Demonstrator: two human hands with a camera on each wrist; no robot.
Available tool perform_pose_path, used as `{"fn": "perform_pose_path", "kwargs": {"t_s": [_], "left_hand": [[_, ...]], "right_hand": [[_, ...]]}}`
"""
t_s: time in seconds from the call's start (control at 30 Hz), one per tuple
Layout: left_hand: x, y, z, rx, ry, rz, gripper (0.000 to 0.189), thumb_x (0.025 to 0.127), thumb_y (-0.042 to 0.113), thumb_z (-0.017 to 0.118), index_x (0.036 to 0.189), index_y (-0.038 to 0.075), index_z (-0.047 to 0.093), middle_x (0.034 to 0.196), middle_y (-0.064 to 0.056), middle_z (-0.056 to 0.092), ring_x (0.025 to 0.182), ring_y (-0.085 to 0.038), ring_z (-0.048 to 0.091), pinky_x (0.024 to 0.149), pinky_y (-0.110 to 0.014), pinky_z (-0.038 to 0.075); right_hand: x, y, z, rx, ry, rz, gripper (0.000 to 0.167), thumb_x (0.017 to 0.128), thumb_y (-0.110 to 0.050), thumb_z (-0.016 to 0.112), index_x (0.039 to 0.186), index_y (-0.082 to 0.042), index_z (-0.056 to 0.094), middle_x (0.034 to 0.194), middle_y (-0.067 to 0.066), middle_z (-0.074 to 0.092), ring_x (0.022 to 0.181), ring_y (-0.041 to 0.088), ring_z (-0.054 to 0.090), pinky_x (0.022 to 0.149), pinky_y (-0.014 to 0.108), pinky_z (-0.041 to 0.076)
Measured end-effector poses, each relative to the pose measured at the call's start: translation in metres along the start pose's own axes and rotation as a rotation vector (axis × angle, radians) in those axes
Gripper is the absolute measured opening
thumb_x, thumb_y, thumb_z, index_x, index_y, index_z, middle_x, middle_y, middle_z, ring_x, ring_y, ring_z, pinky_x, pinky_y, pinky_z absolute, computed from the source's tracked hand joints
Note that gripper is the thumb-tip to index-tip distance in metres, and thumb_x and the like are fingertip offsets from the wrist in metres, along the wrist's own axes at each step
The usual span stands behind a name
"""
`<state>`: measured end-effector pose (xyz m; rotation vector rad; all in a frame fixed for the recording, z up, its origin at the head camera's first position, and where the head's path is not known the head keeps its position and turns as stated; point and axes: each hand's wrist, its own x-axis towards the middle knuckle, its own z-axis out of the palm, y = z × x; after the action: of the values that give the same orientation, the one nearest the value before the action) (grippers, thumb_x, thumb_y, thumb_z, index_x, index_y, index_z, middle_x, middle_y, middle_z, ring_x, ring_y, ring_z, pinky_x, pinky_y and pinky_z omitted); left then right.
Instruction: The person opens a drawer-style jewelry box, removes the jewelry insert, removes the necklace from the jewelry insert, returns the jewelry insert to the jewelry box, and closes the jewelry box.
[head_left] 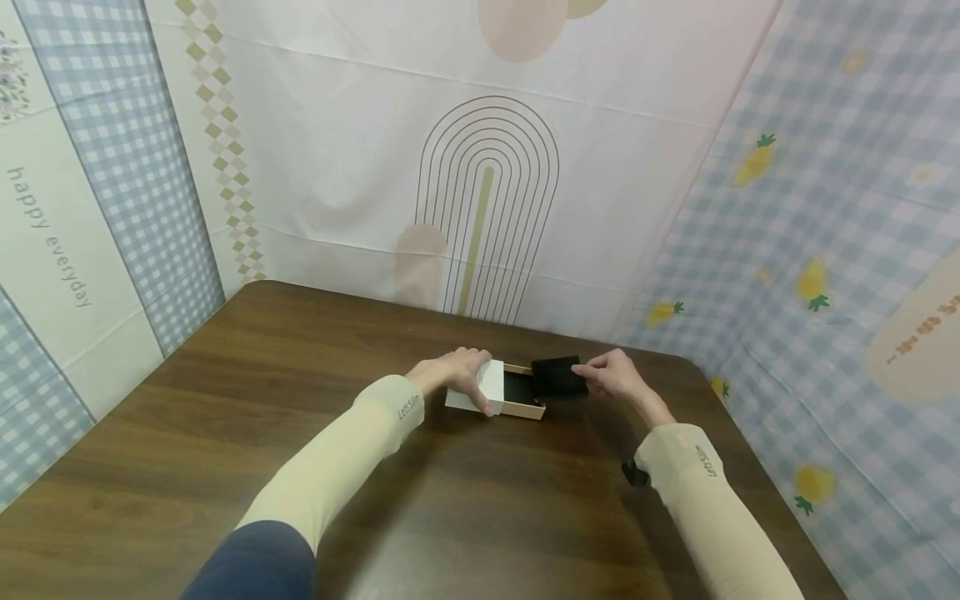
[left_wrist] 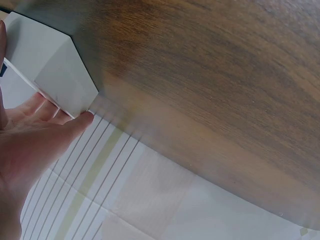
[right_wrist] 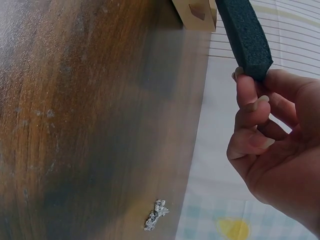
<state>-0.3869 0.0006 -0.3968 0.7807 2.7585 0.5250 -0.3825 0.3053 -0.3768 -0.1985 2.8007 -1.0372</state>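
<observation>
My left hand (head_left: 463, 373) grips a white box sleeve (head_left: 492, 382) from above, thumb on the near side and fingers on the far side. The left wrist view shows the fingers against one face of the white sleeve (left_wrist: 65, 70). A brown cardboard drawer (head_left: 525, 410) sticks out of its right end, with a dark inside. My right hand (head_left: 611, 375) pinches a black foam pad (head_left: 558, 377) by its right end, its other end overlapping the drawer in the head view. Seen edge-on in the right wrist view, the foam pad (right_wrist: 247, 40) is thick and speckled, near the drawer's end (right_wrist: 197, 15).
A small crumpled silvery thing (right_wrist: 156, 215) lies on the wooden table (head_left: 442, 508), near its edge in the right wrist view. Patterned cloths (head_left: 337, 167) hang behind and on both sides of the table. A black device (head_left: 634, 472) shows at the right cuff.
</observation>
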Motion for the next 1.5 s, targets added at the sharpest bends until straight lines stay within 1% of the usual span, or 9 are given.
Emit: {"fn": "perform_pose_path", "kwargs": {"t_s": [0.07,0.37,0.57,0.67,0.8,1.0,1.17,1.33,1.5], "left_hand": [[0.0,-0.001,0.001,-0.001,-0.001,-0.001,0.088,0.064,0.046,0.087,0.132,0.009,0.046,0.11,-0.005,0.058,0.1,-0.019,0.053,0.087,-0.032,0.048],[-0.001,-0.001,0.001,0.005,0.004,-0.008,0.093,0.063,0.047,0.087,0.136,0.009,0.044,0.112,-0.006,0.057,0.1,-0.019,0.053,0.086,-0.033,0.049],[-0.001,-0.001,0.001,0.005,0.003,-0.009,0.095,0.063,0.047,0.087,0.138,0.009,0.043,0.114,-0.006,0.057,0.102,-0.02,0.053,0.088,-0.034,0.048],[-0.001,-0.001,0.001,0.005,0.003,-0.006,0.094,0.063,0.047,0.087,0.137,0.009,0.043,0.113,-0.006,0.057,0.101,-0.019,0.053,0.088,-0.034,0.048],[-0.001,-0.001,0.001,0.006,0.001,-0.006,0.094,0.064,0.047,0.087,0.138,0.009,0.043,0.114,-0.006,0.056,0.102,-0.019,0.052,0.088,-0.033,0.047],[-0.001,-0.002,0.002,0.004,0.003,-0.005,0.094,0.064,0.046,0.087,0.138,0.009,0.043,0.114,-0.006,0.056,0.102,-0.019,0.052,0.088,-0.033,0.047],[0.0,-0.002,0.002,-0.009,0.007,-0.002,0.093,0.064,0.046,0.087,0.137,0.009,0.043,0.112,-0.006,0.056,0.1,-0.019,0.052,0.086,-0.032,0.047],[0.002,-0.004,0.003,-0.006,0.01,0.003,0.095,0.063,0.047,0.087,0.138,0.01,0.043,0.113,-0.006,0.056,0.101,-0.019,0.052,0.087,-0.032,0.047],[0.001,-0.004,0.003,0.003,0.008,0.005,0.094,0.063,0.048,0.087,0.137,0.01,0.043,0.112,-0.005,0.056,0.101,-0.019,0.052,0.087,-0.033,0.047]], "right_hand": [[0.0,-0.001,0.001,-0.007,0.0,-0.005,0.035,0.095,-0.03,0.06,0.075,-0.002,0.067,0.051,0.0,0.047,0.043,0.01,0.038,0.046,0.027,0.035],[0.001,-0.002,0.006,-0.062,0.037,-0.042,0.034,0.094,-0.028,0.062,0.072,-0.003,0.068,0.054,0.007,0.055,0.046,0.015,0.045,0.046,0.026,0.039],[0.001,-0.005,0.008,-0.096,0.054,-0.059,0.033,0.094,-0.029,0.062,0.073,-0.004,0.07,0.057,0.011,0.059,0.045,0.012,0.044,0.048,0.027,0.041],[0.002,-0.007,0.009,-0.108,0.057,-0.067,0.033,0.094,-0.029,0.062,0.074,-0.005,0.071,0.061,0.015,0.063,0.046,0.013,0.048,0.048,0.027,0.042],[0.004,-0.007,0.011,-0.124,0.07,-0.063,0.03,0.093,-0.03,0.063,0.076,-0.006,0.073,0.061,0.009,0.065,0.049,0.014,0.053,0.05,0.027,0.045],[0.005,-0.01,0.015,-0.148,0.094,-0.068,0.028,0.092,-0.029,0.065,0.076,-0.007,0.074,0.057,-0.001,0.062,0.05,0.012,0.053,0.051,0.027,0.045],[0.005,-0.013,0.018,-0.15,0.104,-0.083,0.027,0.091,-0.027,0.066,0.074,-0.007,0.073,0.056,0.001,0.062,0.051,0.013,0.055,0.052,0.027,0.046],[0.005,-0.014,0.021,-0.141,0.095,-0.094,0.028,0.091,-0.025,0.066,0.071,-0.006,0.071,0.058,0.01,0.064,0.05,0.018,0.057,0.051,0.027,0.046],[0.007,-0.014,0.024,-0.136,0.09,-0.096,0.028,0.091,-0.025,0.066,0.071,-0.007,0.07,0.052,0.001,0.06,0.049,0.018,0.056,0.052,0.027,0.046]]}}
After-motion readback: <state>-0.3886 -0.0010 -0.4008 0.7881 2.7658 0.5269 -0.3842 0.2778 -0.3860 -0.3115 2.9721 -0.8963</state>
